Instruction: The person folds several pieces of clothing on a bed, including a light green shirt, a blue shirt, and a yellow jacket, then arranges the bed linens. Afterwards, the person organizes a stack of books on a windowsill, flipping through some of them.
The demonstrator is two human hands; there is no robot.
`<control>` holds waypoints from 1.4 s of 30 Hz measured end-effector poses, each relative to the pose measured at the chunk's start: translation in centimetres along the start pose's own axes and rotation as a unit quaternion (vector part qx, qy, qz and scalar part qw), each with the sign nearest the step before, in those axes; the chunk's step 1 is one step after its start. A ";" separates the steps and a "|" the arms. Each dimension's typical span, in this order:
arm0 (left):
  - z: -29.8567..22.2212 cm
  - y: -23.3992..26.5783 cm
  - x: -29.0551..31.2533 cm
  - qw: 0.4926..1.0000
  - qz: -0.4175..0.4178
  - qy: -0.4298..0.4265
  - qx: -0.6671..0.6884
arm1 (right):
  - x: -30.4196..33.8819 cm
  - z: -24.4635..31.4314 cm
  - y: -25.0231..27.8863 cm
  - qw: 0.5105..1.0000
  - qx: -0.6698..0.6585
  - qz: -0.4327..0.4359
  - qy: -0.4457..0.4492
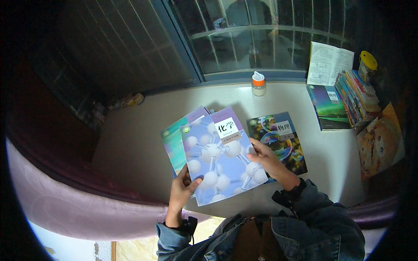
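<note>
Between my two hands I hold a purple-blue textbook [224,163] with white molecule models on its cover, tilted a little above the sill. My left hand [183,190] grips its lower left edge, thumb on the cover. At its right edge my right hand [272,162] pinches it, thumb in front and fingers behind. Partly hidden behind it is a teal and purple textbook [174,143] on the left. To the right, a dark textbook with colourful bubbles [283,139] lies flat, its lower left part covered by my right hand and the held book.
An orange-capped jar [258,85] stands near the window frame. At the right are a green landscape-cover textbook [328,108], an open printed book [328,65], a row of books [355,98], a yellow-lidded container [368,63] and a tan pictured bag [381,143]. Purple curtains [87,204] hang along the near left.
</note>
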State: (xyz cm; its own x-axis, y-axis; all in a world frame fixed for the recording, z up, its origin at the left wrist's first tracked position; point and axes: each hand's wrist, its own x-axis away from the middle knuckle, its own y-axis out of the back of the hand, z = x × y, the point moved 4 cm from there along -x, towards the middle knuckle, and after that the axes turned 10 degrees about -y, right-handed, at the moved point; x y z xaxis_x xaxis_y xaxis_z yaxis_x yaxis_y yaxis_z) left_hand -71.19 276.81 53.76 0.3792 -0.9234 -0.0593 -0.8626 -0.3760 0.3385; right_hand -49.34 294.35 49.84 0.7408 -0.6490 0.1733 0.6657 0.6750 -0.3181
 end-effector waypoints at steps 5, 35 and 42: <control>0.3 -0.3 0.2 0.999 -0.019 -0.033 0.031 | 0.9 1.5 -0.9 0.952 0.254 -0.079 0.154; -3.5 -2.2 0.7 0.953 -0.003 -0.181 -0.242 | 2.5 0.7 -1.8 0.977 0.180 -0.103 0.056; -3.3 -2.8 0.0 0.962 0.030 -0.186 -0.198 | 3.1 1.6 -2.2 0.974 0.182 -0.097 0.092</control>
State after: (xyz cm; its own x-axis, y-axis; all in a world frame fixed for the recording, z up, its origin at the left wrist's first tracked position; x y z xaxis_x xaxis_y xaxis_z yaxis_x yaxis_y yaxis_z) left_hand -67.65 278.09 55.95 0.1239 -0.9336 -0.3363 -0.6564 -0.3313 0.6777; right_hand -48.41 291.44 52.58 0.5912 -0.8064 0.0156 0.8044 0.5910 0.0610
